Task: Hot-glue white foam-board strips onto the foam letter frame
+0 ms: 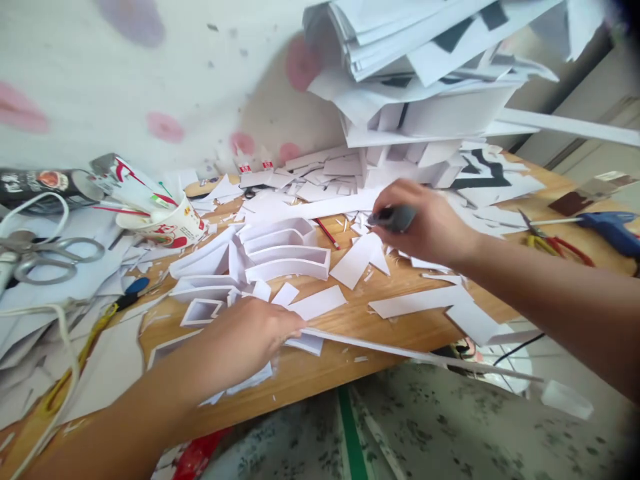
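My left hand (255,333) is closed, its fingertips pinching the near end of a long thin white foam-board strip (380,347). The strip runs right, past the table's front edge. Above the table's middle, my right hand (420,217) is wrapped round a dark grey utility knife (397,218); its blade cannot be made out. Below that hand lie white board offcuts (357,260). Beside my left hand stand a curved white channel letter (287,260) and a small box-like white piece (203,311). A flat white rectangle (320,302) lies just beyond my left fingertips.
A paper cup (173,227) of tools, scissors (55,257) and a white cable (63,333) are on the left. Pliers (550,243) and a blue-handled tool (610,230) lie right. White board pieces (435,117) are stacked at the back against the wall. A red pencil (327,233) lies mid-table.
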Motion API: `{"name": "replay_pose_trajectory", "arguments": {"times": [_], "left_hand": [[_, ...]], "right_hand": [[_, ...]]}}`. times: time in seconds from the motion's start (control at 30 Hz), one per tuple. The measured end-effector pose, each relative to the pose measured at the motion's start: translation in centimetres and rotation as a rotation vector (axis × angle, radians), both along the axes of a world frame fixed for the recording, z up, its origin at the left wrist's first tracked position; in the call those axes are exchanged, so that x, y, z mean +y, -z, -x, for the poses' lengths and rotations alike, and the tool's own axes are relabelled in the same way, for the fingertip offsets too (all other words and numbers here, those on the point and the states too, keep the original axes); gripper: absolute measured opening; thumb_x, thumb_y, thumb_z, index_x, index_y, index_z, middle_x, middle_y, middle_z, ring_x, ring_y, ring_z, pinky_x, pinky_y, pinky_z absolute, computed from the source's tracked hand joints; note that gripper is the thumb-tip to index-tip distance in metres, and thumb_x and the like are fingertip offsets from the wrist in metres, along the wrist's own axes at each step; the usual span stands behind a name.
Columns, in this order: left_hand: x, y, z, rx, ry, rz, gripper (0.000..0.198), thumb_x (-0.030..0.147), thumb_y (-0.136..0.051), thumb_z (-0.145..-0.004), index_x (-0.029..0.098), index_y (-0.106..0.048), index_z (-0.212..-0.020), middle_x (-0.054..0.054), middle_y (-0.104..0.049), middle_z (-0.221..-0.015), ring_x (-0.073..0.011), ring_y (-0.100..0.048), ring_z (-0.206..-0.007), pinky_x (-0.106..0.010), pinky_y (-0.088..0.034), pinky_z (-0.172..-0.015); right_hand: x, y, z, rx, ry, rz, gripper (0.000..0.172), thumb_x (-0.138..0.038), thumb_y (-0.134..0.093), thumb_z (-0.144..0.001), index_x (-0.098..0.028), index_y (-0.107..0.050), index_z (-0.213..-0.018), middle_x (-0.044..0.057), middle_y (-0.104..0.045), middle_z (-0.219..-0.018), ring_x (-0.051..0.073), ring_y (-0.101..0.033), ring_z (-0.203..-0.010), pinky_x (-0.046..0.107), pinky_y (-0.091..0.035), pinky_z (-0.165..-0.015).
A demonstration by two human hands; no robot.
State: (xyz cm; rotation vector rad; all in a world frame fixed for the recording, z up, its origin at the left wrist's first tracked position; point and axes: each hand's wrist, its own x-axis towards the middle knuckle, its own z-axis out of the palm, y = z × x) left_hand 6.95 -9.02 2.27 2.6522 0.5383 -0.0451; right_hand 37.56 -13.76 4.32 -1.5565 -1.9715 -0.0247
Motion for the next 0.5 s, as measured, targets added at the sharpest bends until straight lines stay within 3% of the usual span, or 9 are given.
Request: {"name": "replay_pose_trajectory", "arguments": {"times": [0.1,0.2,0.3,0.37,0.43,0.5], "left_hand": [[-0.9,-0.2,0.7,-0.052,0.015,-0.147,0.034,0.009,-0.045,-0.088,0.025,-0.074,-0.099,0.0,-0.076,-0.086,-0.0154,-0.071,-0.08,-0.024,-0.054,-0.079],[-2.5,-0.8,1.3,-0.271,0.019,-0.35,0.037,0.006,-0.044,-0.089,0.023,-0.071,-0.108,-0.003,-0.075,-0.105,-0.0175,-0.072,-0.094,-0.029,-0.056,-0.088],[-4.6,-1.7,1.7,-0.491,0.027,-0.569,0.035,0.004,-0.048,-0.089,0.02,-0.069,-0.113,-0.006,-0.073,-0.115,-0.0188,-0.071,-0.102,-0.031,-0.055,-0.096],[-6.2,-2.1,2.0,-0.571,-0.001,-0.656,0.037,0.002,-0.053,-0.086,0.019,-0.067,-0.116,-0.008,-0.071,-0.119,-0.0198,-0.069,-0.106,-0.032,-0.053,-0.101],[-7.7,-2.1,2.2,-0.618,-0.055,-0.706,0.042,-0.001,-0.056,-0.083,0.019,-0.065,-0.12,-0.009,-0.07,-0.121,-0.0207,-0.068,-0.108,-0.033,-0.052,-0.103],[-9.1,-1.8,2.4,-0.665,-0.118,-0.743,0.046,-0.003,-0.058,-0.081,0.021,-0.063,-0.121,-0.009,-0.07,-0.12,-0.0215,-0.069,-0.108,-0.035,-0.053,-0.102]], "right_hand": [[-0.3,2.3,-1.5,-0.58,0.001,0.112,0.027,-0.008,-0.053,-0.078,-0.017,-0.066,-0.101,0.017,-0.061,-0.115,0.029,-0.06,-0.095,0.036,-0.05,-0.064],[-0.6,3.7,-2.4,-0.726,0.066,0.256,0.042,-0.002,-0.057,-0.072,-0.018,-0.066,-0.109,0.016,-0.06,-0.121,0.031,-0.059,-0.102,0.035,-0.051,-0.068],[-1.8,2.8,-2.1,-0.641,0.133,0.225,0.05,-0.003,-0.055,-0.075,-0.015,-0.061,-0.124,0.018,-0.058,-0.129,0.032,-0.06,-0.107,0.042,-0.053,-0.08],[-3.7,1.1,-0.9,-0.411,0.116,0.169,0.046,-0.013,-0.054,-0.084,-0.012,-0.057,-0.13,0.019,-0.059,-0.129,0.031,-0.061,-0.11,0.045,-0.052,-0.089],[-6.6,-0.7,1.1,-0.096,-0.021,0.222,0.05,-0.033,-0.058,-0.089,-0.012,-0.054,-0.134,0.015,-0.065,-0.123,0.027,-0.064,-0.105,0.041,-0.053,-0.09],[-9.6,-1.7,3.4,0.036,-0.191,0.371,0.074,-0.05,-0.068,-0.081,-0.014,-0.046,-0.143,0.014,-0.068,-0.12,0.027,-0.068,-0.098,0.039,-0.056,-0.082]]}}
